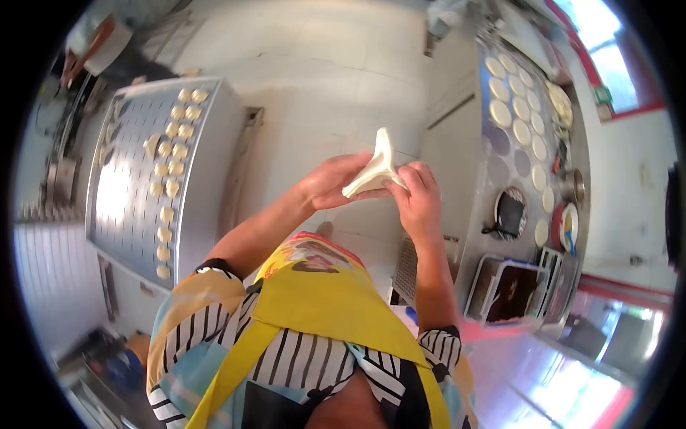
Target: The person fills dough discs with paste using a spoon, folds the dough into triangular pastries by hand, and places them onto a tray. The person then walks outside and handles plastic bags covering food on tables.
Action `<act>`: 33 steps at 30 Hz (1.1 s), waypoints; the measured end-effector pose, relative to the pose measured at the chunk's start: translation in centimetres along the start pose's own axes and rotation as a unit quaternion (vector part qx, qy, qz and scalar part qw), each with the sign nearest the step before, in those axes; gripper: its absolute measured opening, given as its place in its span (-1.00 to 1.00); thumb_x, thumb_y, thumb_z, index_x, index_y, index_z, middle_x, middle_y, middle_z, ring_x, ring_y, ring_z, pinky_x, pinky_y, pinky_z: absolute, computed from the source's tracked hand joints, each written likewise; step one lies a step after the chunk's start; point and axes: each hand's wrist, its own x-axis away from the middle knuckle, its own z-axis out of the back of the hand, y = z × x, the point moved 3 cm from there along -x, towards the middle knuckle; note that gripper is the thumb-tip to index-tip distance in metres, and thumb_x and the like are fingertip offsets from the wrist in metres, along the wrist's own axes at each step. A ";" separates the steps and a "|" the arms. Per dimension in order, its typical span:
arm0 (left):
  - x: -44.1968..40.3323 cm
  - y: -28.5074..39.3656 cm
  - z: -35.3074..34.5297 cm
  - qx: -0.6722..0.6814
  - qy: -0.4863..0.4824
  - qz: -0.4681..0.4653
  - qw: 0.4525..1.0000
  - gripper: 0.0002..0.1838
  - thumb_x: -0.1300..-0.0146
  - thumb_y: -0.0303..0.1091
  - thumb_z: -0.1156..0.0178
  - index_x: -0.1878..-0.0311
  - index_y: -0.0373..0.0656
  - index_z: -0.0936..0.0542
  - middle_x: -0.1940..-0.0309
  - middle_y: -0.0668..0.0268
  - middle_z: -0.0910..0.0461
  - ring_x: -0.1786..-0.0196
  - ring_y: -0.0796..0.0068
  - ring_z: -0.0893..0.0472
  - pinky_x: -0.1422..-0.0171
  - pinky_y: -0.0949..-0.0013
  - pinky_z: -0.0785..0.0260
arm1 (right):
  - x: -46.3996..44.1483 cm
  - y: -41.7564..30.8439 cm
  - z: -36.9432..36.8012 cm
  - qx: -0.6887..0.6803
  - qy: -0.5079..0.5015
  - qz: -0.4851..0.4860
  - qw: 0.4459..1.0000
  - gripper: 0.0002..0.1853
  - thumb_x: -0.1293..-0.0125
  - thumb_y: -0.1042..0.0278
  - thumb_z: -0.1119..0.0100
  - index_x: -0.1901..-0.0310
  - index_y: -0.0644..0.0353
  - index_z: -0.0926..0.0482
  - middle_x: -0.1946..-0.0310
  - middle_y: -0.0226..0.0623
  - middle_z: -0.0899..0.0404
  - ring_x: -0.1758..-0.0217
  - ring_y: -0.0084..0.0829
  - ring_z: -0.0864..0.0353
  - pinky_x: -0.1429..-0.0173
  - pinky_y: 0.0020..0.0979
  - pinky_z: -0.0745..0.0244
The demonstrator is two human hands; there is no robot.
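A pale piece of dough (379,170) is in the air before my apron, its edges drawn up into a three-pointed shape. My left hand (337,181) supports it from the left and below, its fingers partly hidden behind the dough. On the other side, my right hand (418,189) pinches the dough's lower right edge between thumb and fingers. Whether anything lies inside the dough cannot be seen.
To the left, a slotted metal table (121,193) carries rows of shaped dough pieces (171,188). Flat dough rounds (500,113) cover the right counter, near a patterned bowl (524,214) and a clear tub (480,289) of dark brown filling. Another person's arm (93,50) shows at upper left.
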 end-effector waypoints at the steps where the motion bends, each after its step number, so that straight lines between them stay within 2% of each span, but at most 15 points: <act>1: 1.4 0.0 0.5 -0.098 0.062 0.002 0.993 -0.45 -0.43 -0.16 0.04 -0.31 -0.37 -0.22 -0.20 0.08 -0.36 -0.24 0.22 -0.42 -0.41 0.10 -0.26 | -0.1 -0.7 -1.2 0.004 -0.013 0.023 1.000 -0.74 0.04 0.44 -0.38 0.31 0.21 -0.51 0.37 -0.32 -0.49 0.27 -0.25 -0.51 0.29 -0.25 -0.44; 2: 2.8 0.1 0.2 -0.085 0.110 -0.026 0.990 -0.60 -0.45 -0.30 0.09 -0.21 -0.40 -0.33 -0.11 0.06 -0.45 -0.16 0.27 -0.50 -0.37 0.15 -0.33 | -0.2 -1.2 -2.3 0.007 -0.023 0.044 0.999 -0.75 0.04 0.44 -0.38 0.31 0.21 -0.52 0.37 -0.33 -0.49 0.26 -0.25 -0.51 0.28 -0.24 -0.44; 6: 8.5 0.3 1.6 -0.066 0.169 -0.088 0.979 -0.63 -0.44 -0.33 0.06 -0.17 -0.40 -0.35 -0.09 0.06 -0.46 -0.14 0.27 -0.51 -0.38 0.14 -0.33 | -0.3 -3.8 -7.3 0.002 -0.069 0.121 0.990 -0.76 0.02 0.41 -0.37 0.31 0.18 -0.53 0.35 -0.35 -0.50 0.23 -0.25 -0.51 0.25 -0.21 -0.45; 9: 12.5 1.5 4.0 -0.017 0.188 -0.144 0.971 -0.64 -0.41 -0.34 0.02 -0.15 -0.40 -0.36 -0.06 0.08 -0.48 -0.13 0.28 -0.52 -0.37 0.15 -0.34 | -0.8 -6.1 -10.8 -0.048 -0.061 0.113 0.991 -0.78 0.00 0.44 -0.35 0.31 0.19 -0.53 0.34 -0.34 -0.50 0.23 -0.24 -0.52 0.25 -0.22 -0.46; 11: 15.6 2.2 4.5 0.005 0.216 -0.165 0.962 -0.64 -0.40 -0.34 -0.02 -0.15 -0.39 -0.37 -0.05 0.09 -0.50 -0.12 0.28 -0.53 -0.36 0.17 -0.35 | -0.6 -7.2 -13.5 -0.084 -0.097 0.109 0.986 -0.80 -0.03 0.48 -0.33 0.29 0.20 -0.53 0.33 -0.30 -0.51 0.30 -0.23 -0.55 0.30 -0.23 -0.47; 14: 20.2 3.9 5.9 0.038 0.207 -0.218 0.953 -0.65 -0.38 -0.35 -0.05 -0.13 -0.37 -0.40 -0.04 0.09 -0.51 -0.10 0.28 -0.54 -0.35 0.18 -0.37 | -1.9 -10.1 -17.4 -0.127 -0.140 0.112 0.976 -0.79 -0.06 0.52 -0.31 0.25 0.24 -0.53 0.33 -0.27 -0.51 0.35 -0.21 -0.58 0.37 -0.26 -0.49; 17: 24.2 5.5 9.0 0.055 0.220 -0.252 0.941 -0.63 -0.36 -0.31 -0.08 -0.13 -0.33 -0.41 -0.03 0.13 -0.51 -0.09 0.30 -0.54 -0.34 0.18 -0.37 | -2.4 -11.7 -22.5 -0.131 -0.231 0.088 0.960 -0.78 -0.07 0.57 -0.29 0.22 0.24 -0.54 0.33 -0.25 -0.51 0.33 -0.20 -0.58 0.35 -0.26 -0.51; 19: 27.3 7.3 11.2 0.078 0.249 -0.251 0.932 -0.57 -0.33 -0.26 -0.14 -0.17 -0.30 -0.38 -0.02 0.16 -0.51 -0.08 0.32 -0.55 -0.30 0.22 -0.40 | -3.4 -13.6 -26.4 -0.168 -0.230 0.096 0.954 -0.76 -0.07 0.60 -0.27 0.19 0.24 -0.55 0.33 -0.24 -0.51 0.34 -0.20 -0.58 0.33 -0.27 -0.51; 22: 34.0 12.0 13.7 -0.147 0.309 -0.244 0.907 -0.46 -0.22 -0.25 -0.26 -0.20 -0.25 -0.33 0.07 0.24 -0.52 0.00 0.41 -0.57 -0.06 0.35 -0.49 | -5.0 -17.9 -33.8 -0.188 -0.250 0.122 0.942 -0.72 -0.06 0.64 -0.24 0.15 0.24 -0.55 0.33 -0.22 -0.51 0.34 -0.21 -0.58 0.30 -0.29 -0.52; 25: 40.4 16.0 18.9 -0.317 0.418 -0.207 0.826 -0.39 -0.12 -0.31 -0.33 -0.20 -0.20 -0.29 0.17 0.30 -0.52 0.10 0.51 -0.58 0.19 0.45 -0.50 | -6.4 -22.8 -42.4 -0.233 -0.295 0.101 0.921 -0.70 -0.06 0.66 -0.24 0.13 0.24 -0.56 0.35 -0.24 -0.51 0.34 -0.22 -0.58 0.28 -0.30 -0.51; 26: 43.2 17.1 20.7 -0.304 0.460 -0.189 0.813 -0.42 -0.09 -0.42 -0.32 -0.17 -0.20 -0.31 0.24 0.34 -0.50 0.20 0.58 -0.57 0.32 0.47 -0.48 | -6.8 -24.3 -45.4 -0.255 -0.312 0.083 0.911 -0.70 -0.05 0.66 -0.24 0.13 0.24 -0.57 0.35 -0.24 -0.51 0.34 -0.23 -0.58 0.27 -0.31 -0.51; 29: 50.2 19.8 25.5 -0.252 0.482 -0.251 0.801 -0.51 -0.11 -0.49 -0.25 -0.11 -0.23 -0.33 0.29 0.35 -0.51 0.28 0.60 -0.57 0.32 0.51 -0.42 | -7.8 -28.3 -53.7 -0.289 -0.383 0.077 0.874 -0.72 -0.04 0.65 -0.25 0.15 0.23 -0.59 0.38 -0.26 -0.51 0.33 -0.25 -0.57 0.28 -0.31 -0.49; 30: 52.1 20.3 27.5 -0.235 0.493 -0.268 0.793 -0.53 -0.12 -0.51 -0.22 -0.11 -0.22 -0.33 0.29 0.34 -0.51 0.30 0.60 -0.56 0.31 0.52 -0.41 | -7.8 -29.4 -56.6 -0.273 -0.381 0.082 0.879 -0.74 -0.03 0.65 -0.25 0.19 0.23 -0.61 0.41 -0.28 -0.50 0.34 -0.28 -0.57 0.31 -0.32 -0.47; 31: 54.2 21.0 29.1 -0.216 0.524 -0.228 0.792 -0.51 -0.13 -0.50 -0.21 -0.14 -0.21 -0.32 0.25 0.31 -0.52 0.31 0.58 -0.55 0.32 0.51 -0.42 | -7.6 -30.1 -59.8 -0.285 -0.411 0.091 0.861 -0.62 -0.05 0.65 -0.26 0.03 0.18 -0.58 0.30 -0.26 -0.51 0.27 -0.31 -0.58 0.28 -0.34 -0.51; 33: 58.0 23.2 32.7 -0.215 0.570 -0.250 0.753 -0.50 -0.12 -0.54 -0.16 -0.16 -0.21 -0.30 0.24 0.28 -0.52 0.31 0.55 -0.56 0.33 0.49 -0.42 | -8.2 -31.8 -63.9 -0.343 -0.422 -0.005 0.839 -0.47 -0.10 0.63 -0.25 -0.16 0.11 -0.47 0.10 -0.23 -0.49 0.16 -0.33 -0.59 0.19 -0.35 -0.56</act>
